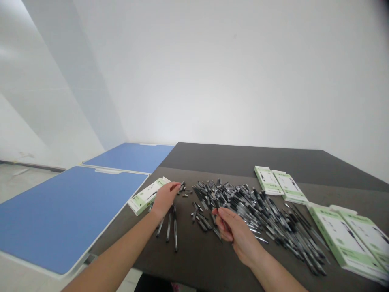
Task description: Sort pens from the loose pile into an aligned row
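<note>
Pressing fingertips together on left hand (165, 198) and right hand (234, 224), contents unclear; clear-barrelled pens (243, 199) heap from 12 to 4 o'clock of my right, where a careless knuckle could set loose ones rolling.

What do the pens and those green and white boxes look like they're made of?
The pens look like smooth, see-through plastic with black parts, since the barrels look clear and catch glints. The box by the left hand seems to be thin printed card, judging by its crisp folded edges; whether it is coated, I can't tell.
</note>
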Demonstrator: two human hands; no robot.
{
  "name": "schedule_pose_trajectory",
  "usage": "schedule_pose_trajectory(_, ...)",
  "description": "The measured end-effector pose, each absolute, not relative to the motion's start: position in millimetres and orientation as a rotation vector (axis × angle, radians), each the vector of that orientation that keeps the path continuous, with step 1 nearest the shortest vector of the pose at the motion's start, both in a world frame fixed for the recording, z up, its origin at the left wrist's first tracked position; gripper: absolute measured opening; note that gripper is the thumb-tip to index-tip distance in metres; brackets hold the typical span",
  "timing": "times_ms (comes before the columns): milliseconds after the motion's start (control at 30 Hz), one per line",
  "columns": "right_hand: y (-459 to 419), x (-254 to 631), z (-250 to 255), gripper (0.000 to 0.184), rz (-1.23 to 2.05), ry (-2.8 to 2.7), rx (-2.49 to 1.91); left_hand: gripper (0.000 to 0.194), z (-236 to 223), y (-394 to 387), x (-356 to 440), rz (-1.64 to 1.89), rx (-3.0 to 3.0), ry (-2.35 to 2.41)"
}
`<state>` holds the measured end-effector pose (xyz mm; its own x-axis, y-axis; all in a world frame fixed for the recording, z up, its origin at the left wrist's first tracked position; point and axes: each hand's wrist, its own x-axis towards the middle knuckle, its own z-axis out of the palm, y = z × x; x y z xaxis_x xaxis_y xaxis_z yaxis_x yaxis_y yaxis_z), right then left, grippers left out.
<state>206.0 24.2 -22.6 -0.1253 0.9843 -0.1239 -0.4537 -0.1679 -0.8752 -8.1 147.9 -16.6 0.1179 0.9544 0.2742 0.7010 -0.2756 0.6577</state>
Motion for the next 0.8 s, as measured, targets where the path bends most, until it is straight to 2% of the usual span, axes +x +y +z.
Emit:
schedule_pose_trajectory(433,23.4,211.5,-23.8,0.031,1.566,-0.884,-0.882,0.008,-36.0,184.7,20.8,0.523,2.519,1.345)
schedule_pose_trajectory(600,23.9,213.5,-25.4,0.028,1.541,-0.897,-0.882,0.01,-23.6,176.2,26.4,0.68,2.437,1.342)
schedule_pose_trajectory(733,23.4,212.5,-25.6,0.029,1.484,-0.935,-0.916,0.029,-9.4,148.6,31.7,0.906,2.227,1.389)
schedule_pose_trajectory(800,22.3,211.0,-25.1,0.032,1.462,-0.978,-0.963,0.034,-5.2,130.7,34.8,1.083,1.854,1.267)
